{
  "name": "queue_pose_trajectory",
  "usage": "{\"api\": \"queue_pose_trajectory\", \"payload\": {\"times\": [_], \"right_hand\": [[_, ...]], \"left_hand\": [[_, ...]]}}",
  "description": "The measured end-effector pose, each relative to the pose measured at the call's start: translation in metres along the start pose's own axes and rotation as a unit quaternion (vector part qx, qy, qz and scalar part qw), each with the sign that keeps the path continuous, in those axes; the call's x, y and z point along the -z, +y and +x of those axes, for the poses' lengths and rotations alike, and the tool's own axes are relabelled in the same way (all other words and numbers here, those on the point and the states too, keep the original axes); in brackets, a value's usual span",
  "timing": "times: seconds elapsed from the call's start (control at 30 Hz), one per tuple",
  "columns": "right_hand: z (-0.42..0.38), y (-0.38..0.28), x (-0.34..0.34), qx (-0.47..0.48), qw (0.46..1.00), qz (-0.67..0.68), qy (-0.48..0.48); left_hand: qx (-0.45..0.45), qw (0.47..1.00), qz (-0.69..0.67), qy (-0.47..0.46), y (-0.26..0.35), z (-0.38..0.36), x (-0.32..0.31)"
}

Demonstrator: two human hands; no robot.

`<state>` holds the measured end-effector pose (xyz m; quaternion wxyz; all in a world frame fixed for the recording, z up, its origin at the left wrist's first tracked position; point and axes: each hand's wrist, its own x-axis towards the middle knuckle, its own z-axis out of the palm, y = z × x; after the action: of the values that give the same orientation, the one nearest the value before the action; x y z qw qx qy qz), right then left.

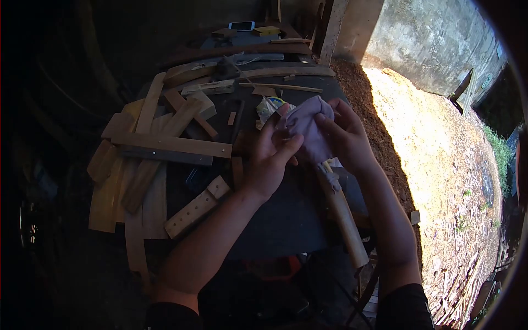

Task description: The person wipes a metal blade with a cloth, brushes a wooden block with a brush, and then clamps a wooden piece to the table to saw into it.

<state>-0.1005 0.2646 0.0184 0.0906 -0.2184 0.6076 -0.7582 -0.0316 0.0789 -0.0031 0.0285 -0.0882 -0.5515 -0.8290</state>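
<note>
Both hands hold a light purple cloth (pixel 311 132) over the right part of a dark table (pixel 258 220). My left hand (pixel 272 157) has its fingers at the cloth's left edge, the thumb pointing to the right. At the upper right of the cloth, the fingers and thumb of my right hand (pixel 346 132) pinch it. Below the cloth a pale wooden cylinder (pixel 346 220) lies slanted, its lower end past the table's edge. A crumpled plastic packet (pixel 267 107) lies just behind my left hand.
Wooden strips (pixel 176 144) are piled at the left, with a block with holes (pixel 198 209) in front. More curved wood pieces (pixel 291 71) lie across the back, and a phone (pixel 242 26) at the far end. Sunlit ground and a wall (pixel 429 38) are at the right.
</note>
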Motion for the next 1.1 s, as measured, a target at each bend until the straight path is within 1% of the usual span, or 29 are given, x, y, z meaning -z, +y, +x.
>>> {"api": "queue_pose_trajectory", "payload": {"times": [0.03, 0.13, 0.23, 0.33, 0.43, 0.53, 0.63, 0.73, 0.83, 0.93, 1.03, 1.1], "right_hand": [[-0.001, -0.002, 0.0, -0.017, 1.0, 0.023, 0.013], [0.001, 0.003, 0.0, 0.01, 1.0, 0.014, 0.026], [0.001, 0.006, -0.002, 0.021, 0.998, 0.036, 0.039], [0.002, 0.007, 0.0, 0.04, 0.998, 0.024, 0.043], [0.0, 0.002, -0.001, 0.028, 0.999, -0.021, 0.034], [0.0, 0.001, -0.006, 0.026, 0.997, -0.064, 0.036], [-0.002, 0.002, -0.006, 0.0, 0.996, -0.089, 0.001], [-0.003, 0.0, -0.006, -0.031, 0.996, -0.078, 0.002], [-0.003, 0.0, -0.006, 0.015, 0.996, -0.089, 0.019], [-0.002, 0.003, -0.004, 0.037, 0.995, -0.086, 0.041], [-0.003, -0.001, -0.006, 0.023, 0.994, -0.099, 0.048], [-0.004, -0.002, -0.007, 0.009, 0.995, -0.093, 0.029]], "left_hand": [[-0.002, 1.0, -0.011, 0.005, -0.002, 0.001, 0.0], [0.007, 0.998, -0.061, -0.012, -0.008, 0.004, 0.003], [0.04, 0.995, -0.094, -0.01, -0.007, 0.004, 0.006], [0.023, 0.994, -0.102, -0.012, -0.008, 0.003, 0.004], [-0.02, 0.997, -0.078, -0.021, -0.011, 0.005, 0.003], [-0.028, 0.997, -0.073, -0.008, -0.012, 0.002, 0.0], [0.01, 0.994, -0.105, -0.011, -0.009, 0.004, 0.002], [0.016, 0.997, -0.066, 0.022, -0.007, 0.002, 0.004], [0.025, 0.999, -0.001, 0.024, -0.003, 0.002, 0.013], [0.008, 0.999, 0.02, 0.035, -0.001, 0.004, 0.015], [-0.02, 0.998, 0.016, 0.06, 0.004, 0.006, 0.016], [-0.025, 0.998, -0.049, 0.041, 0.012, 0.006, 0.017]]}}
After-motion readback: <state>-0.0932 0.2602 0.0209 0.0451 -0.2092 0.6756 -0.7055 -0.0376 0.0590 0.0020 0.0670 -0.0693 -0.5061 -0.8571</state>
